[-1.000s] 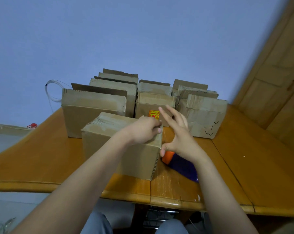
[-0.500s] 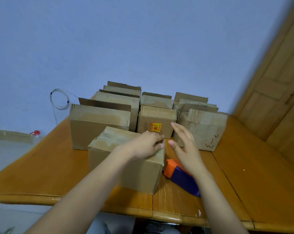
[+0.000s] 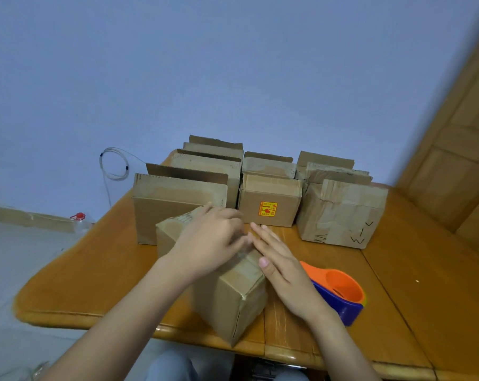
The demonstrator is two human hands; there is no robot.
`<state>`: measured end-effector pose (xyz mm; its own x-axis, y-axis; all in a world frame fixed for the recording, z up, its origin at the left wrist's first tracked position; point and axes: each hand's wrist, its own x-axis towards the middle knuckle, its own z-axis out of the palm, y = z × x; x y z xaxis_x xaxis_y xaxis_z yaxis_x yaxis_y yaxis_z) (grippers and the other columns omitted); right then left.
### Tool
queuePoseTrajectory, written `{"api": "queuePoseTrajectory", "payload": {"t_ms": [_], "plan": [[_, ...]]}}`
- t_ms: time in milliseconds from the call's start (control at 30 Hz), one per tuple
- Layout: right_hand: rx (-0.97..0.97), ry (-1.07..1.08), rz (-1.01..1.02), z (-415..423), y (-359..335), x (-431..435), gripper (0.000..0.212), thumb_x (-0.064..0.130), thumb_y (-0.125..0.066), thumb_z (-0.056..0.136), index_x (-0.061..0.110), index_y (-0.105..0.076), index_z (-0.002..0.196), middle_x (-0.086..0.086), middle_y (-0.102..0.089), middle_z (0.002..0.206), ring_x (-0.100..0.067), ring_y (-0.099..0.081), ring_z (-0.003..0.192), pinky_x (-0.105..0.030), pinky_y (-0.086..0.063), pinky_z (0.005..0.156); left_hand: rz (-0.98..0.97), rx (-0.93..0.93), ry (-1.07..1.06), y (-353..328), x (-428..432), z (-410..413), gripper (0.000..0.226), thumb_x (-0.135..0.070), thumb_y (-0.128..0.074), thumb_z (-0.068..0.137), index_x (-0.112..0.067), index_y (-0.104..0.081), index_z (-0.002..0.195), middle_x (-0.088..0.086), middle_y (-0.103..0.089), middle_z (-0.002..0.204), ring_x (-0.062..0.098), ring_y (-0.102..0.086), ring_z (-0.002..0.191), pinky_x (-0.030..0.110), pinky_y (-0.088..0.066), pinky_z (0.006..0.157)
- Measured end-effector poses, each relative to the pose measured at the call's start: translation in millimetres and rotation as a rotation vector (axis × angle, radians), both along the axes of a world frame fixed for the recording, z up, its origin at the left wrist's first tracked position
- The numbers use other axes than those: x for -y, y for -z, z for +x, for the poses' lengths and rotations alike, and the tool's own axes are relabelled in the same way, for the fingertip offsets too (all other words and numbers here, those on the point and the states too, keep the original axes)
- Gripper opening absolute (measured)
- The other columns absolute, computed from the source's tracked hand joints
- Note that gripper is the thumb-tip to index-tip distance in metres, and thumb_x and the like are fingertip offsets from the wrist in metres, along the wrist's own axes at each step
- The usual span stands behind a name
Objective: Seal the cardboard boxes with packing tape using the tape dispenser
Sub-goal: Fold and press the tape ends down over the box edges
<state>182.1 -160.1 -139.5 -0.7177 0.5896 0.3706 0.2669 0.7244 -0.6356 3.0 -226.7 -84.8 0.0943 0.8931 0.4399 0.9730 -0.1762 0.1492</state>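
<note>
The near cardboard box [image 3: 230, 298] stands at the front edge of the table [image 3: 95, 270], its top mostly hidden under both hands. The left hand [image 3: 213, 239] lies across that top with its grip released and its fingertips blurred. The right hand [image 3: 281, 264] lays straight fingers along the box's right top edge, grip also released. The orange-and-blue tape dispenser [image 3: 342, 294] lies just right of the box, partly hidden behind the right wrist. More boxes [image 3: 177, 199] crowd behind, the rear ones largely covered.
</note>
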Motion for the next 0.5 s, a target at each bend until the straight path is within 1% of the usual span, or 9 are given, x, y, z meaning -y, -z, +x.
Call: {"api": "queuePoseTrajectory", "payload": {"t_ms": [33,67,133,167,233,300,367,500], "plan": [[0.010,0.010,0.009,0,0,2,0.052,0.063,-0.024,0.094,0.042,-0.032,0.141,0.028,-0.022,0.152,0.002,-0.008,0.144,-0.016,-0.009,0.114,-0.059,-0.034,-0.120,2,5,2,0.046,-0.050,-0.045,0.096,-0.022,-0.059,0.129,-0.001,-0.046,0.146,0.016,-0.037,0.137,0.042,-0.018,0.119],[0.018,0.021,0.014,1,0,4,0.052,0.063,-0.023,0.094,0.041,-0.033,0.141,0.028,-0.024,0.151,0.003,-0.009,0.143,-0.016,-0.009,0.113,-0.141,-0.046,-0.201,4,9,3,0.056,-0.058,-0.039,0.095,-0.025,-0.048,0.140,0.000,-0.032,0.155,0.019,-0.023,0.145,0.046,-0.009,0.120],[0.038,0.040,0.024,4,-1,7,0.053,0.062,-0.023,0.095,0.039,-0.033,0.141,0.028,-0.026,0.149,0.006,-0.011,0.142,-0.015,-0.012,0.113,-0.306,-0.018,-0.257,9,13,6,0.070,-0.069,-0.028,0.092,-0.029,-0.027,0.150,0.005,-0.008,0.162,0.029,-0.001,0.149,0.050,0.004,0.119],[0.053,0.050,0.032,6,-2,9,0.053,0.060,-0.024,0.095,0.037,-0.034,0.141,0.028,-0.026,0.149,0.007,-0.012,0.141,-0.015,-0.013,0.112,-0.374,-0.001,-0.258,12,13,6,0.076,-0.073,-0.023,0.090,-0.030,-0.020,0.152,0.008,-0.002,0.162,0.032,0.005,0.148,0.051,0.009,0.117],[0.080,0.067,0.046,11,-4,16,0.055,0.059,-0.027,0.094,0.035,-0.034,0.143,0.027,-0.025,0.149,0.008,-0.011,0.141,-0.015,-0.013,0.112,-0.443,0.018,-0.223,15,12,2,0.090,-0.082,-0.009,0.078,-0.033,-0.010,0.153,0.009,0.001,0.162,0.033,0.009,0.148,0.050,0.015,0.114],[0.101,0.075,0.057,17,-4,25,0.056,0.062,-0.030,0.092,0.038,-0.032,0.142,0.027,-0.022,0.151,0.009,-0.008,0.141,-0.018,-0.013,0.112,-0.452,0.019,-0.148,14,12,-2,0.102,-0.083,0.001,0.063,-0.036,-0.008,0.153,0.006,0.001,0.162,0.029,0.008,0.148,0.048,0.018,0.113],[0.120,0.081,0.078,23,-3,36,0.055,0.066,-0.032,0.090,0.044,-0.030,0.141,0.030,-0.019,0.152,0.009,-0.007,0.141,-0.022,-0.016,0.113,-0.459,0.029,-0.066,13,13,-4,0.102,-0.083,-0.001,0.060,-0.039,-0.010,0.152,0.002,0.001,0.162,0.025,0.008,0.149,0.049,0.019,0.113],[0.098,0.111,0.107,32,1,58,0.050,0.074,-0.031,0.085,0.059,-0.027,0.133,0.036,-0.011,0.151,0.009,-0.009,0.140,-0.022,-0.019,0.110,-0.463,0.063,0.099,12,10,-8,0.097,-0.085,-0.012,0.063,-0.042,-0.017,0.150,-0.004,-0.002,0.162,0.014,0.009,0.148,0.045,0.016,0.116]]}}
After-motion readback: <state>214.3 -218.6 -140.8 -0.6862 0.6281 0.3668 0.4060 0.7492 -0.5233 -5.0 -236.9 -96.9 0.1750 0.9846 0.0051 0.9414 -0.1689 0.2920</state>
